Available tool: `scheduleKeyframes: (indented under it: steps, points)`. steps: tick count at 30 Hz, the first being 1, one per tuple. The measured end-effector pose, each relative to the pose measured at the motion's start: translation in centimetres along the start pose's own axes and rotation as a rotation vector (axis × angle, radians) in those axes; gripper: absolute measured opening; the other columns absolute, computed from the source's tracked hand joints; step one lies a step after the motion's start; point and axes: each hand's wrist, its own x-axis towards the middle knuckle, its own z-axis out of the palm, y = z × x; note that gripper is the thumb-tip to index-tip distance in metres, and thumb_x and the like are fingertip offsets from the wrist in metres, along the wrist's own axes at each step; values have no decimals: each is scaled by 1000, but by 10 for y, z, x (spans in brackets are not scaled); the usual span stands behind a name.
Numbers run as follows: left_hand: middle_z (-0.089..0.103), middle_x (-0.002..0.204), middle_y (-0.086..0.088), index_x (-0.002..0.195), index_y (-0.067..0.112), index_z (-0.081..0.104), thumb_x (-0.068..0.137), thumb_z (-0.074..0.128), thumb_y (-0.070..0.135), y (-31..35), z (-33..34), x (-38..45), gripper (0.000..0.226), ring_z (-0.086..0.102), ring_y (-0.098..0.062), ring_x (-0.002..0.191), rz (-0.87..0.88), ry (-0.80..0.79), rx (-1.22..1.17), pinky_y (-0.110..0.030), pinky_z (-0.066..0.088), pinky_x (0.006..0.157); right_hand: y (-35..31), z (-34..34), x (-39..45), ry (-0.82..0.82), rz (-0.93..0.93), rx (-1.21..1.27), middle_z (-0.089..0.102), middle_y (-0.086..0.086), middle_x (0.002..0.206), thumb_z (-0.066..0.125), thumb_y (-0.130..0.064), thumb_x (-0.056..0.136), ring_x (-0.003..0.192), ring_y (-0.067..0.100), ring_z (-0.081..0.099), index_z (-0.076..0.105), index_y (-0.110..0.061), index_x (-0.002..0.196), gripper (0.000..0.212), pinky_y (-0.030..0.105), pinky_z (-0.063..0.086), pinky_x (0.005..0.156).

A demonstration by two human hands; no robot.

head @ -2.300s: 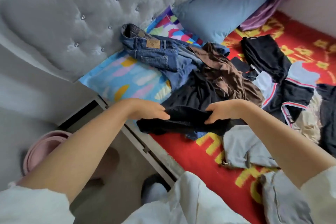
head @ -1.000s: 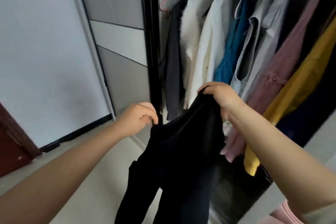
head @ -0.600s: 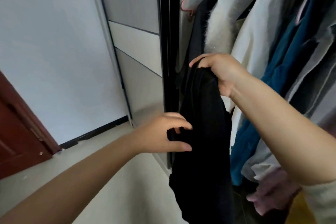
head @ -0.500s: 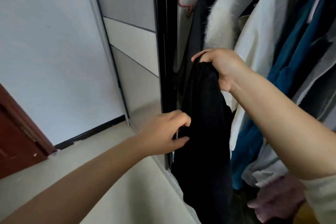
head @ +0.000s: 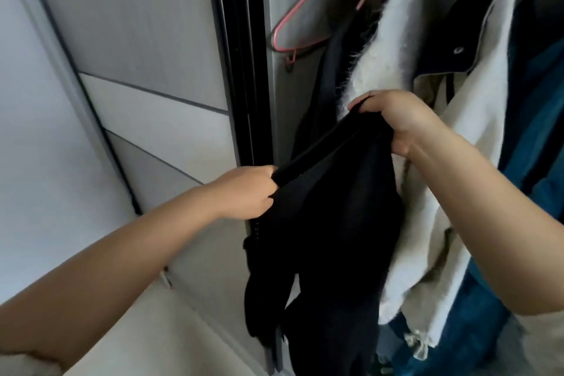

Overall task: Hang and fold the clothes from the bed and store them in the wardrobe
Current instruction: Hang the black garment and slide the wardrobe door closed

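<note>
Head view: wardrobe open, black door-frame edge running vertically just left of the hanging space. Grey sliding door panel to the left of that, pale floor below. Free room is tight: only a narrow gap btwn the frame edge and the first hung item, w/ an empty pink hanger sitting in it up top. Rest of the rail is packed: dark garment, fluffy white coat, cream jacket, teal piece at far right.

Black garment is off the bed, held in mid-air in front of the wardrobe opening, lower part dangling free toward the floor.

L hand: fingers curled tight, clamped on the garment's top edge, lower left end. R hand: fingers closed over the same edge, higher up, touching the white coat behind it. Edge pulled taut btwn both hands, sloping up to the right.
</note>
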Motion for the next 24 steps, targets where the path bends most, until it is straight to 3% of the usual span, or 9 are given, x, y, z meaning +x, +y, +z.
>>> scheduleKeyframes:
  steps: [2,5,8,12,15,18,21,22,24]
  points:
    - [53,88,-7,58,5,45,84,39,5,-36,-18,9,26,55,-19,83,44,184,-360,-30,44,76,-5,1,16,43,-41,-70,54,-1,38,41,9,83,34,9,53,56,-8,64,29,13,43,37]
    - [52,58,13,67,9,62,61,33,9,-69,-60,25,29,50,4,55,64,591,-814,-13,35,55,-15,8,39,78,-118,-423,54,0,46,45,5,82,40,11,50,58,-13,65,28,17,36,37]
    - [43,38,10,50,23,52,58,32,13,-68,-95,42,24,39,-3,43,-29,828,-1009,-23,30,50,-30,25,48,34,-181,-798,48,6,62,43,5,83,52,15,45,54,-15,67,27,20,37,39]
    - [41,55,-8,51,17,44,59,26,13,-69,-124,53,20,44,-22,62,-28,1044,-898,-30,33,58,-64,55,46,-133,-248,-828,52,5,63,42,7,88,42,4,53,51,-12,70,27,14,45,42]
    - [36,49,-3,51,9,46,59,25,11,-74,-130,54,23,41,-24,59,18,1112,-687,-33,30,55,-100,71,74,39,-341,-522,52,3,59,43,0,91,45,8,52,48,-12,70,24,18,49,46]
    - [31,48,-5,59,-11,55,58,23,8,-84,-133,52,37,35,-21,55,66,1135,-575,-31,22,51,-128,87,124,204,-239,-356,46,8,76,43,-15,93,65,17,50,48,-11,85,10,28,52,61]
    - [31,48,-5,60,-8,55,57,22,8,-87,-140,49,37,35,-21,55,86,1103,-501,-31,22,51,-133,98,156,190,-33,-153,49,18,108,33,-22,98,106,34,50,35,0,131,40,45,41,98]
    - [31,47,-2,58,-3,53,57,22,9,-89,-141,49,34,35,-22,54,88,1091,-476,-32,24,51,-132,103,166,202,-27,-110,49,17,108,31,-19,99,102,34,53,35,2,129,37,43,43,97]
    - [29,46,0,55,5,48,57,21,10,-91,-140,50,27,31,-20,49,90,1056,-416,-31,24,50,-128,109,177,241,-21,-72,47,9,79,29,-11,100,57,16,57,45,0,93,21,20,52,60]
